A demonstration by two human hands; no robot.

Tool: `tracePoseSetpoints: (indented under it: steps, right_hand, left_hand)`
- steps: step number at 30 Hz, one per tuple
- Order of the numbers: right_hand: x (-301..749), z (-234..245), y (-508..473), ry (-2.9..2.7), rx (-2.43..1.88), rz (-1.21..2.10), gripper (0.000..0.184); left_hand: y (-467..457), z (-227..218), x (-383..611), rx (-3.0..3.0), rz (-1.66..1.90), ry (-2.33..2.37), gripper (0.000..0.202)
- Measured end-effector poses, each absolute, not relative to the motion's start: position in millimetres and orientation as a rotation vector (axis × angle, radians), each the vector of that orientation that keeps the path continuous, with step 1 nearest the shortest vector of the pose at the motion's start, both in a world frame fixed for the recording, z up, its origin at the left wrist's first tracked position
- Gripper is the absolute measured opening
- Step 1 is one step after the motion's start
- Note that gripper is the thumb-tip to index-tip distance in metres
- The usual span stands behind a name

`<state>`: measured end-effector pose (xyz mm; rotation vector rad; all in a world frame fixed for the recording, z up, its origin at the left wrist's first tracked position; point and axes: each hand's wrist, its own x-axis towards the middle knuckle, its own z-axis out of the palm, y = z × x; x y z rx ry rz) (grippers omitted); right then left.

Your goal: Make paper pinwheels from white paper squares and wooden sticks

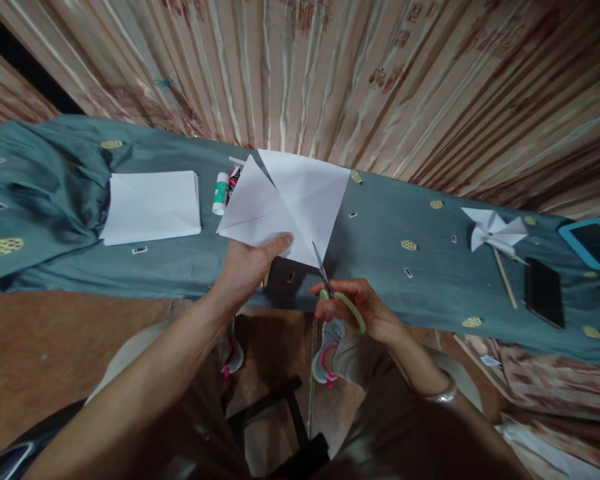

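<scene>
My left hand (253, 261) grips a white sheet of paper (313, 193) at its near left side, with the thumb on top. A slit runs in from the sheet's far left corner, and a diagonal crease crosses the middle. Scissors (353, 310) with pale green handles are in my right hand (365, 303), the fingers through the loops. Their blades point away from me and meet the sheet's near right corner. Just left of the sheet lies a green and white glue stick (221, 193), beside a small red and black packet (235, 177) partly hidden by the paper.
A stack of white paper (153, 207) lies on the left of the green cloth-covered table (380, 213). On the right are a paper pinwheel (495, 230) with a wooden stick, a black phone (544, 293) and a blue-framed device (593, 243). A curtain (300, 73) hangs behind.
</scene>
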<state>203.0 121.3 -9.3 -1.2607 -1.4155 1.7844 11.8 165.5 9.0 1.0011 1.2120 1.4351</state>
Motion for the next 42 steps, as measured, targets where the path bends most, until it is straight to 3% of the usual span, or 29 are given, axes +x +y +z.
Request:
tracePoseSetpoints:
  steps: [22, 42]
  right_hand:
    - [202.5, -15.7, 121.2, -1.343, -1.263, 1.787, 0.048]
    - [196.8, -10.4, 122.1, -1.204, -1.284, 1.83, 0.046]
  left_hand:
    - [164.7, 10.7, 11.4, 0.987, 1.408, 1.239, 0.053]
    - [167.7, 6.8, 9.0, 0.956, 1.425, 1.231, 0.067]
